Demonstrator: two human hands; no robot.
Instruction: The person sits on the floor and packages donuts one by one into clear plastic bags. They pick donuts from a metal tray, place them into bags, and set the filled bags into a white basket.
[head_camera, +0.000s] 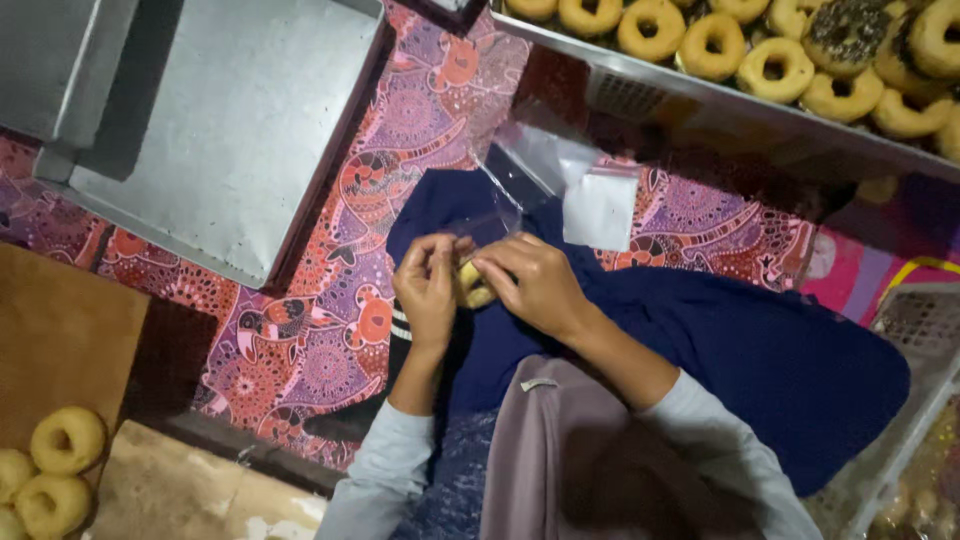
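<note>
Here, in the head view, both hands meet at the middle of the frame over a dark blue cloth (760, 350) that covers the person's lap. The left hand (427, 285) has its fingers curled narrow, pinching the edge of a clear plastic bag (497, 215) that rises from the hands toward the upper middle of the frame. The right hand (535, 285) is closed around a small yellow doughnut (472, 287), which sits between the two hands and is mostly hidden by the fingers; whether it is already inside the bag cannot be told. Both arms wear pale grey sleeves, and a mauve cloth hangs at the lower middle.

Just right of the bag, above the right hand, lies a small stack of white-looking plastic bags (600, 208) on the blue cloth. Under everything spreads a patterned mat (330, 330) in purple, pink and orange. In the upper left stands an upturned grey metal tray (220, 120), lying on the mat. Along the upper right runs a metal tray (700, 95) filled with rows of plain ring doughnuts (712, 45), with a chocolate-sprinkled doughnut (845, 30) among them near the right corner. In the lower left, three more plain doughnuts (55, 470) rest beside a brown board (60, 330). A pale plastic basket (925, 320) shows at the right edge.
</note>
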